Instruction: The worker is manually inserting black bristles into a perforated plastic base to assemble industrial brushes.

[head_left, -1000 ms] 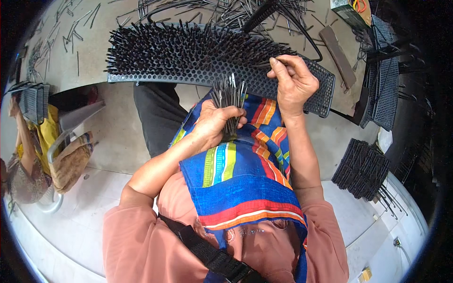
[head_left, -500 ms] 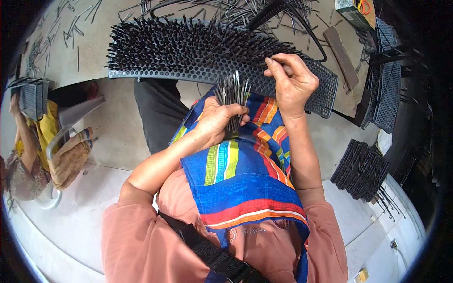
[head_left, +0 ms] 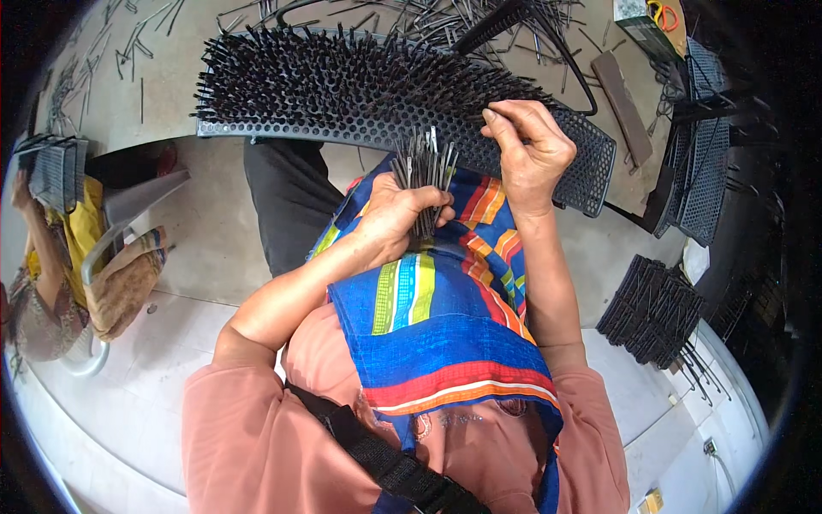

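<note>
My left hand [head_left: 402, 210] is wrapped round a bundle of thin dark sticks [head_left: 425, 167], their tips fanned upward above my lap. Just past it, a long perforated black rack [head_left: 599, 167] lies along the table's near edge. Many black pins [head_left: 342, 81] stand upright in its holes over the left and middle, while holes at the right end and along the front edge show bare. At the pins' right-hand border, my right hand [head_left: 535, 150] has thumb and forefinger pinched together over the rack. What the pinch holds, if anything, is too small to make out.
Loose dark sticks [head_left: 479, 21] litter the table behind the rack. A brown bar [head_left: 621, 111] and a box with orange scissors [head_left: 664, 15] are at right. More perforated racks [head_left: 706, 146] stand beyond. Black bundles [head_left: 651, 313] hang lower right; another person [head_left: 51, 265] sits left.
Both hands stay almost where they were, the right still pinched at the rack and the left still round the bundle. The whole view has shifted very slightly.
</note>
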Motion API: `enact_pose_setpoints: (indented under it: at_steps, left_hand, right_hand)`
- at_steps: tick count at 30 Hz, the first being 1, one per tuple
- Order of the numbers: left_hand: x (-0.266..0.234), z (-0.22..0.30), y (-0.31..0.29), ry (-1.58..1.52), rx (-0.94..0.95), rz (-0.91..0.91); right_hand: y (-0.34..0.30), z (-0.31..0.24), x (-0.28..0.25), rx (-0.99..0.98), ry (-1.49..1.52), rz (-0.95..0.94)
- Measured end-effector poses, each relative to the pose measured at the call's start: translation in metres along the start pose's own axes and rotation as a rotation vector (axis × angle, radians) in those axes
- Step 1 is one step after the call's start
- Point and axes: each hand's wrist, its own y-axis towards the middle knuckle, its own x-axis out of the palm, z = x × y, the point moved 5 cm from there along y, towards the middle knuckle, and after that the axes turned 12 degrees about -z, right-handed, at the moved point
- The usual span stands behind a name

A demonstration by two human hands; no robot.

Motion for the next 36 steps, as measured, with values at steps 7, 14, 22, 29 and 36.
enact_pose_setpoints:
  at_steps: [7, 14, 22, 29, 36]
  left_hand:
    - [0.0, 0.002, 0.002, 0.014, -0.018, 0.007]
    - [-0.001, -0.009, -0.004, -0.01, -0.094, 0.021]
    - [0.006, -0.01, -0.001, 0.164, -0.056, -0.091]
    - [-0.001, -0.015, -0.006, 0.163, -0.016, -0.088]
    - [0.007, -0.023, -0.01, 0.176, -0.041, -0.14]
  right_hand:
    - [0.007, -0.012, -0.002, -0.15, -0.245, 0.003]
    - [0.012, -0.025, 0.001, -0.222, -0.449, -0.136]
    - [0.005, -0.016, -0.003, -0.143, -0.566, -0.041]
    - [0.006, -0.024, 0.008, -0.12, -0.719, -0.176]
    - [0.007, -0.028, 0.016, -0.163, -0.742, -0.26]
